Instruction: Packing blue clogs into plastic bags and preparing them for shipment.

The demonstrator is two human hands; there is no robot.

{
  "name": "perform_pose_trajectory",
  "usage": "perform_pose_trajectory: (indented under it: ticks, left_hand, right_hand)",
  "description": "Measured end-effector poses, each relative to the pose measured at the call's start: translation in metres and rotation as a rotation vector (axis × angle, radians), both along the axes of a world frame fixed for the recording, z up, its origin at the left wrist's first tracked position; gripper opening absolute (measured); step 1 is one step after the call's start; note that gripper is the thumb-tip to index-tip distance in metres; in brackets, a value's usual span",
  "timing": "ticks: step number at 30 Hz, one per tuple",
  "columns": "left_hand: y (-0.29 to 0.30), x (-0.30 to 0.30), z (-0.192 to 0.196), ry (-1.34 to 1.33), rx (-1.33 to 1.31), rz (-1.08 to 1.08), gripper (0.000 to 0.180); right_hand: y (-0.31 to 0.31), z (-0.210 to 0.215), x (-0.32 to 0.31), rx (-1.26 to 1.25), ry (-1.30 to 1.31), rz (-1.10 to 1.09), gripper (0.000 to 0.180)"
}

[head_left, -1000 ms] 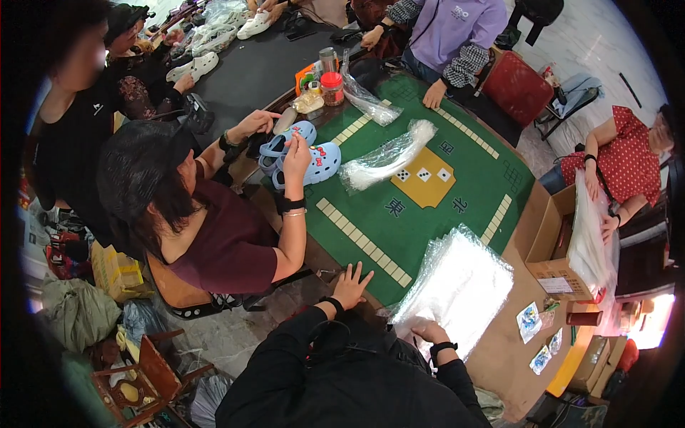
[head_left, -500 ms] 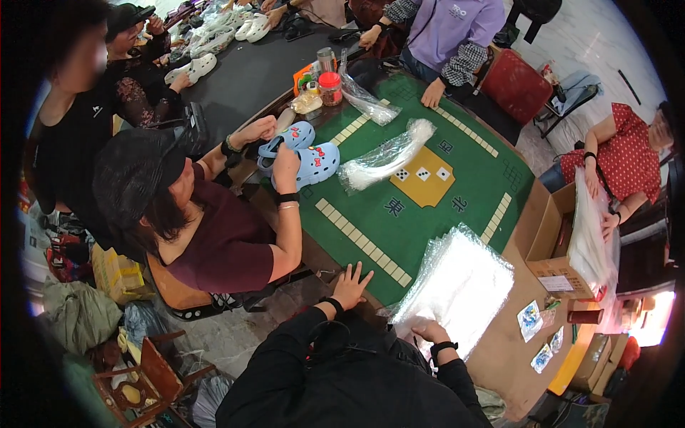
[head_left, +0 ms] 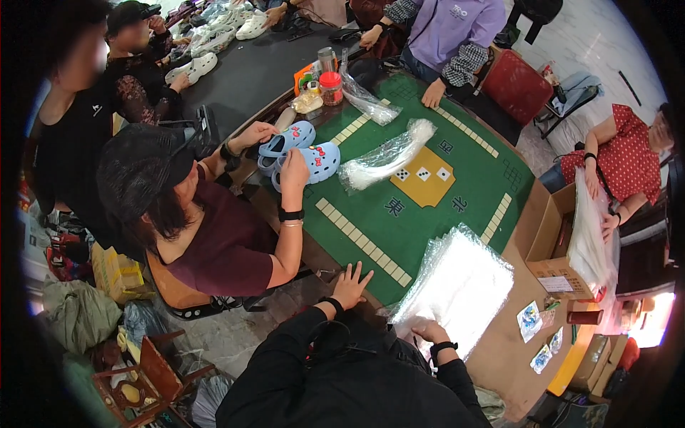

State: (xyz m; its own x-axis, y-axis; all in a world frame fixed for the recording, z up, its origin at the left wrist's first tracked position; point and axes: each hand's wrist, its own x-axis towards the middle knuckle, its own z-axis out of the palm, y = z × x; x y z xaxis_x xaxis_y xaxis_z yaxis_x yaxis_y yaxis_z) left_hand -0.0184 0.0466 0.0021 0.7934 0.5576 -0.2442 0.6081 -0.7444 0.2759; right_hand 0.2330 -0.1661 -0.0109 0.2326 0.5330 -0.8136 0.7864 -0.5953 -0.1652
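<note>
My left hand (head_left: 350, 287) lies flat on the table's near edge, fingers spread, with nothing in it. My right hand (head_left: 430, 332) rests at the near end of a stack of clear plastic bags (head_left: 460, 285), its fingers laid loosely on the film. Left of me, a person in a dark red top holds a pair of light blue clogs (head_left: 317, 162) with red bow charms. A bundle of clear plastic bags (head_left: 385, 158) lies beyond, beside the clogs.
The green table mat (head_left: 357, 221) has printed tiles and a yellow centre. At right stand an open cardboard box (head_left: 564, 267) with plastic bags and several small packets (head_left: 529, 321). A red-lidded jar (head_left: 330, 89) stands far left. Several people surround the tables; a stool (head_left: 153, 378) lies lower left.
The person at my left has shifted the right hand slightly over the blue clogs, and their head has moved a little. My own hands have stayed in place.
</note>
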Motion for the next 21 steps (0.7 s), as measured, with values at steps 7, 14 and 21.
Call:
perform_pose_trajectory:
  ticks: [7, 14, 21]
  left_hand:
    - [0.0, 0.001, 0.002, -0.008, 0.004, -0.003, 0.095]
    - [0.0, -0.001, 0.001, -0.01, 0.011, 0.001, 0.094]
    - [0.0, -0.002, -0.001, -0.011, 0.008, 0.004, 0.093]
  right_hand:
    - [-0.005, -0.009, 0.003, 0.04, 0.024, 0.004, 0.066]
    - [0.002, 0.007, -0.003, 0.021, -0.001, -0.003, 0.064]
    - [0.002, 0.003, -0.001, -0.003, 0.022, -0.026, 0.062]
